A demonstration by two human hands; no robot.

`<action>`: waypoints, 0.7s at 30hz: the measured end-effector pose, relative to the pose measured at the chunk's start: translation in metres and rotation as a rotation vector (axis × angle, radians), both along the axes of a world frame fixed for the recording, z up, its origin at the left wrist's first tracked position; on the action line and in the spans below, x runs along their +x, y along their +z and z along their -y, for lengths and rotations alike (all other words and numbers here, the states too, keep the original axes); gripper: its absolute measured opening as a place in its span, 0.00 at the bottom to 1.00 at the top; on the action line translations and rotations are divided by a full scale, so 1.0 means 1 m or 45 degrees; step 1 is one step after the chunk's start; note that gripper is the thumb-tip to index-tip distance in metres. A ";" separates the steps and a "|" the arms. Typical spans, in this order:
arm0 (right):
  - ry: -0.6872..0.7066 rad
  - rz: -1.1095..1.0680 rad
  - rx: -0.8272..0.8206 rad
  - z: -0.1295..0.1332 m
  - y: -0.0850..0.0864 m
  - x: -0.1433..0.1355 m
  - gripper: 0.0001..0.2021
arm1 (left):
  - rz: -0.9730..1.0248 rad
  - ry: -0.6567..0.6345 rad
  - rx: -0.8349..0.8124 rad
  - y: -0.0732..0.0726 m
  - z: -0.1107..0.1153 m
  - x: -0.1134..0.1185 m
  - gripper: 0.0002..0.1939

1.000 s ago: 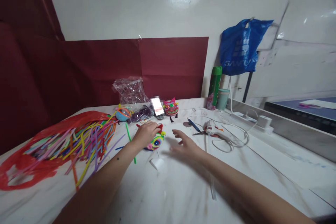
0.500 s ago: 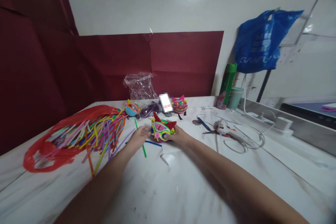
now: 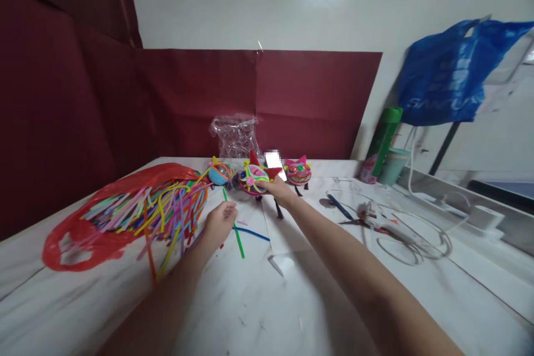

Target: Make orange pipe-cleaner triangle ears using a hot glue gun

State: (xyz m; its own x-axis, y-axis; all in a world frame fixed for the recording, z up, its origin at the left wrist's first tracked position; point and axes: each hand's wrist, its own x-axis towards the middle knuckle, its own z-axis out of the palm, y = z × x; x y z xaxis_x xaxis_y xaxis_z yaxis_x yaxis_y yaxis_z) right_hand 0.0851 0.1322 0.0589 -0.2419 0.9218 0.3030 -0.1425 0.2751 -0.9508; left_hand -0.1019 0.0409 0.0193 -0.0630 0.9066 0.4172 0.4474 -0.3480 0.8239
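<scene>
My right hand point(image 3: 277, 189) grips a colourful mask-like ornament point(image 3: 253, 177) by its right side. The ornament has red pointed ears and yellow, green and pink trim, and a dark tassel hangs beneath it. My left hand point(image 3: 222, 220) is closed with curled fingers, beside a green strip point(image 3: 239, 242); what it holds, if anything, is too small to make out. A blue strip point(image 3: 252, 232) lies just to its right. Behind the held piece are a blue and orange ornament point(image 3: 219, 173) and a pink-eared one point(image 3: 298, 171).
A red plastic bag point(image 3: 54, 245) with many coloured strips lies left. On the right are a blue-handled tool point(image 3: 340, 207), scissors, a white glue gun point(image 3: 372, 214) with looped cable, a green can point(image 3: 386, 136) and a cup point(image 3: 394, 167). Clear plastic point(image 3: 236, 136) stands behind.
The eared ornament has been raised and moved away in my right hand, its tassel now showing. My left hand has let go of it and curled closed. The view has shifted slightly left.
</scene>
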 end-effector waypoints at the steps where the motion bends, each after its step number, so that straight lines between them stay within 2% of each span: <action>1: 0.001 0.014 0.017 -0.008 -0.001 -0.008 0.22 | -0.101 -0.074 0.008 -0.002 0.003 0.000 0.12; 4: 0.007 0.073 0.050 -0.026 -0.012 -0.027 0.23 | -0.630 -0.336 0.058 -0.009 0.008 0.003 0.13; 5: 0.007 0.101 0.050 -0.031 -0.016 -0.031 0.23 | -0.801 -0.365 0.073 -0.011 0.008 0.003 0.13; 7: 0.006 0.167 0.042 -0.038 -0.024 -0.034 0.23 | -0.996 -0.305 0.071 -0.014 0.005 -0.001 0.12; 9: 0.000 0.237 0.042 -0.043 -0.026 -0.029 0.23 | -1.059 -0.180 0.039 -0.015 -0.002 -0.009 0.13; 13: -0.116 0.393 0.074 -0.042 -0.017 0.007 0.23 | -1.110 -0.043 0.002 -0.016 -0.012 -0.023 0.14; 15: -0.223 0.491 0.092 -0.030 -0.012 0.034 0.23 | -1.119 -0.033 0.013 -0.016 -0.014 -0.025 0.14; 17: -0.269 0.606 0.130 -0.007 -0.012 0.062 0.23 | -1.118 -0.030 0.031 -0.016 -0.014 -0.023 0.14; 21: -0.137 0.804 0.248 0.061 -0.033 0.099 0.25 | -1.094 -0.069 0.153 -0.011 -0.010 -0.009 0.16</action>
State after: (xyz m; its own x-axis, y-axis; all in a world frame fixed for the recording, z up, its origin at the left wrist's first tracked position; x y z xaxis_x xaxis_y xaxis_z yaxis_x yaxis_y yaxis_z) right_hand 0.1844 0.0716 0.0263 -0.3375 0.8933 0.2968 0.4631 0.4320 -0.7739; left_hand -0.1113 0.0513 0.0079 0.3598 0.8459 0.3937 0.8779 -0.4498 0.1641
